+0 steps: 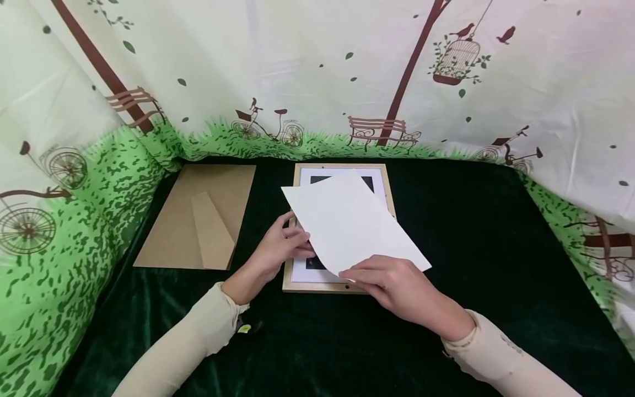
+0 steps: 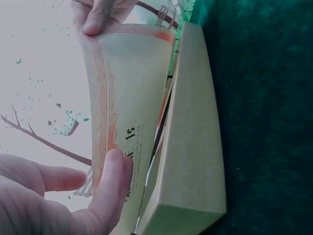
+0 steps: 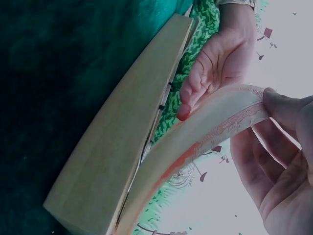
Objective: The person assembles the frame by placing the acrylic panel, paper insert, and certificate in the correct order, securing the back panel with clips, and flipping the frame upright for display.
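Note:
A sheet of paper (image 1: 349, 220), blank white on top, slants over a light wooden picture frame (image 1: 317, 287) on the dark green cloth. Its underside, a certificate-like print (image 2: 139, 73), has an orange patterned border and black characters. My right hand (image 1: 397, 284) pinches the sheet's near corner between thumb and fingers, and the paper bends there. At the left edge is my left hand (image 1: 278, 248), its loosely bent fingers lying against the printed side in the left wrist view, the thumb apart. Inside the frame, a white mat (image 1: 299, 273) and dark areas are partly hidden by the sheet.
A brown backing board (image 1: 168, 220) with a stand leg (image 1: 210, 231) lies left of the frame. Small dark tabs (image 3: 162, 107) line the frame's edge. Behind hangs a printed curtain (image 1: 307, 66); its green lower part (image 1: 124, 176) borders the cloth at left.

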The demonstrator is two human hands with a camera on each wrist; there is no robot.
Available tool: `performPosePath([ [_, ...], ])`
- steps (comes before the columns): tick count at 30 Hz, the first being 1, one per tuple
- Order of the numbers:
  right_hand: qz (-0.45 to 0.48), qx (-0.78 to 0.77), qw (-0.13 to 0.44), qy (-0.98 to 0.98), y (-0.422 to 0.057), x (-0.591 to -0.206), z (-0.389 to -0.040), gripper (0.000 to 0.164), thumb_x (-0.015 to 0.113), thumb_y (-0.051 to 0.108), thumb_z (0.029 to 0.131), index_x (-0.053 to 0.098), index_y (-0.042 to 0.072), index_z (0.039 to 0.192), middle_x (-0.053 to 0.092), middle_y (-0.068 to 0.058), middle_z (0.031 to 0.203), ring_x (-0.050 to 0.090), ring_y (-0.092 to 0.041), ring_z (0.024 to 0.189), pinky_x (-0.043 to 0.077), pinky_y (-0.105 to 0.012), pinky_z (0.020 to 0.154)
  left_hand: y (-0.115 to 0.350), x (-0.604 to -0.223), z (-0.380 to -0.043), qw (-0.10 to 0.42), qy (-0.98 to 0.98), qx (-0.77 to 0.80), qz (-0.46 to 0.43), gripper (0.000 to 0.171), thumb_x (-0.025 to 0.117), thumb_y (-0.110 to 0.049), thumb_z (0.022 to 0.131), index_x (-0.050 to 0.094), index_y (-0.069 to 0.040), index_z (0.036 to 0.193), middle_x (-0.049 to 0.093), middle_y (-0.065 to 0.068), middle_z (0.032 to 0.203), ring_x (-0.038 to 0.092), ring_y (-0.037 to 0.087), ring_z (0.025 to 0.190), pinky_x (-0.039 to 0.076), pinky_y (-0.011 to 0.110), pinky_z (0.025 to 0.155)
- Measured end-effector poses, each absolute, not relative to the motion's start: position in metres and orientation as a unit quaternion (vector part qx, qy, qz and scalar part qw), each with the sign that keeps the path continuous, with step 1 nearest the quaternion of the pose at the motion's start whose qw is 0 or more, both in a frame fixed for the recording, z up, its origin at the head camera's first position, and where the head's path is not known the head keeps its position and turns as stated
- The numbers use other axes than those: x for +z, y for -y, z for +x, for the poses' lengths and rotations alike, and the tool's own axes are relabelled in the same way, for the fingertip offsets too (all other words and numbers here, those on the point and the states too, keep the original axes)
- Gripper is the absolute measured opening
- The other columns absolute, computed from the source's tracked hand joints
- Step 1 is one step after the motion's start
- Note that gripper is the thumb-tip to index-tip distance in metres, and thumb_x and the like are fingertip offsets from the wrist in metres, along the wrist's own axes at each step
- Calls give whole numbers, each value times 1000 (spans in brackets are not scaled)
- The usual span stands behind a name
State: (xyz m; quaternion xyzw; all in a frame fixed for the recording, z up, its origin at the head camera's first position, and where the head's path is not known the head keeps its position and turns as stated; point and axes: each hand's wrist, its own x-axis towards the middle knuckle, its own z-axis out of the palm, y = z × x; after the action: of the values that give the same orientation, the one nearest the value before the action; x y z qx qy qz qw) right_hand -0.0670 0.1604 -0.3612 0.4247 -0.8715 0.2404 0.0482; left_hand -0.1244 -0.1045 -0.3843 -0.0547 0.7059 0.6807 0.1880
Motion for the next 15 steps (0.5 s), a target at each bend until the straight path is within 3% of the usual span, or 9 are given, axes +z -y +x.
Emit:
performPosePath([
  [6,418,231,44,877,-162,-365,-69,33,75,18,89,73,28,121,72,11,113,68,-6,102,59,-32,86,91,-380,-130,170,-711,677,-83,75,63,-4,96,19,-14,156,62,20,126,71,17,81,60,30,78],
  [10,420,235,38,876,-161,-366,-71,30,70,34,93,72,28,122,71,12,115,67,-4,104,58,-30,87,86,-371,-133,140,-726,668,-87,68,59,-3,97,24,-17,154,61,17,129,70,22,84,59,31,76],
  [15,375,254,-58,890,-169,-358,-76,43,62,46,96,59,35,137,61,14,133,57,-6,122,53,-37,99,88,-358,-140,150,-727,668,-62,64,53,-4,100,23,-20,154,55,14,138,66,27,100,56,33,77],
])
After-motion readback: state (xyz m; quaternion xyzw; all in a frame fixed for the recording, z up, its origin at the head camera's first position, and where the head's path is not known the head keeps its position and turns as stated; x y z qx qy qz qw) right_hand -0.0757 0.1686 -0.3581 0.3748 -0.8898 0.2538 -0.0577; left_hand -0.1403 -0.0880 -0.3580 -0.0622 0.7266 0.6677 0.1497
